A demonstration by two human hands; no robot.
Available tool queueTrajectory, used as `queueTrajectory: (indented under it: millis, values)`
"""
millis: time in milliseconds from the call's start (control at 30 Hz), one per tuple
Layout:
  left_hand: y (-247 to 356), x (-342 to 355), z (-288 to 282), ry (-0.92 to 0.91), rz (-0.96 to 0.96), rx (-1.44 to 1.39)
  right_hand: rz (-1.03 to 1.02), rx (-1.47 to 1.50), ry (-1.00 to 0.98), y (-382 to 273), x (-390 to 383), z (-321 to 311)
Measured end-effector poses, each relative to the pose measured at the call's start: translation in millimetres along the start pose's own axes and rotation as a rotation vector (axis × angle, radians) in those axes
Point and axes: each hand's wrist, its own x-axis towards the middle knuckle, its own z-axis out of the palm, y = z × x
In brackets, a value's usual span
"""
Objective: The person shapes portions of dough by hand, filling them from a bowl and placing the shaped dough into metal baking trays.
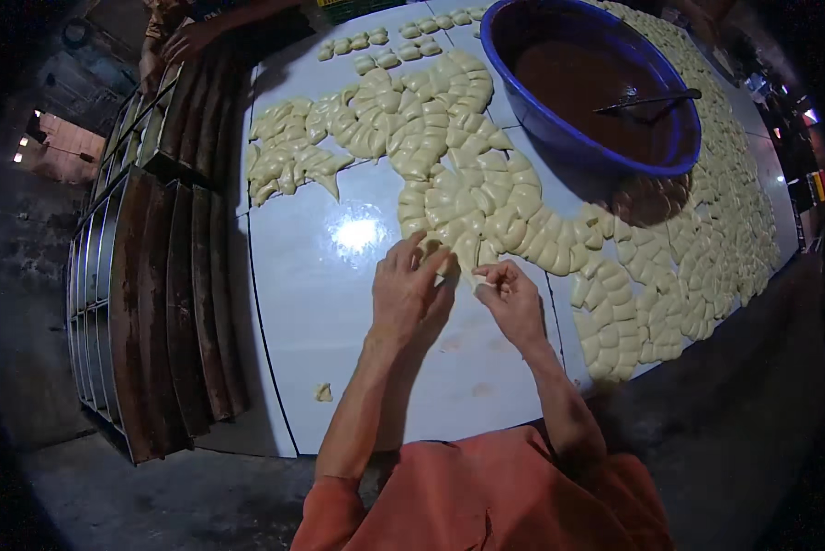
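Note:
A sheet of pale, shiny dough pieces (472,197) lies pressed together on the white table. At its near edge my left hand (403,285) has its fingers bent round a bit of dough, partly hidden beneath them. Beside it, my right hand (515,298) pinches the tip of a dough piece (467,254) between thumb and fingers. That piece stretches from the sheet toward me. A small scrap of dough (323,392) sits apart, left of my left forearm.
A blue tub (499,69) of brown filling with a dark-handled utensil (651,100) stands at the far right. More dough pieces (706,239) cover the right side. Stacked metal baking tins (146,312) line the left edge. Another person's arm (206,32) reaches in at the far left.

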Motion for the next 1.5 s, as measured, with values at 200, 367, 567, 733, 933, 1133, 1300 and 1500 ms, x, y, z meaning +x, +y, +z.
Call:
queueTrajectory:
  millis: [200, 367, 567, 733, 933, 1133, 1300, 1500]
  values:
    - [-2, 20, 15, -0.151, 0.199, -0.072, 0.102, 0.544, 0.159, -22, -2, 2]
    - [7, 24, 19, -0.103, 0.158, -0.049, -0.281, -0.490, 0.247, -19, 6, 5]
    - [1, 20, 21, -0.144, 0.267, -0.048, 0.089, -0.167, 0.039, -25, 4, 4]
    - [-6, 13, 16, -0.166, 0.213, -0.049, 0.223, 0.527, -0.227, -92, -45, -32]
    - [-24, -13, -6, -0.261, 0.163, 0.016, -0.248, -0.103, -0.406, -90, -64, -23]
    - [-44, -8, -19, -0.049, 0.106, -0.021, -0.246, -0.724, 0.109, -51, -44, -4]
    - [-36, 19, 0, -0.208, 0.178, 0.029, -0.612, -0.859, 0.216, -35, 27, 15]
    - [-29, 38, 16, -0.268, 0.229, 0.203, -0.450, -0.822, 0.046, -27, 50, 6]
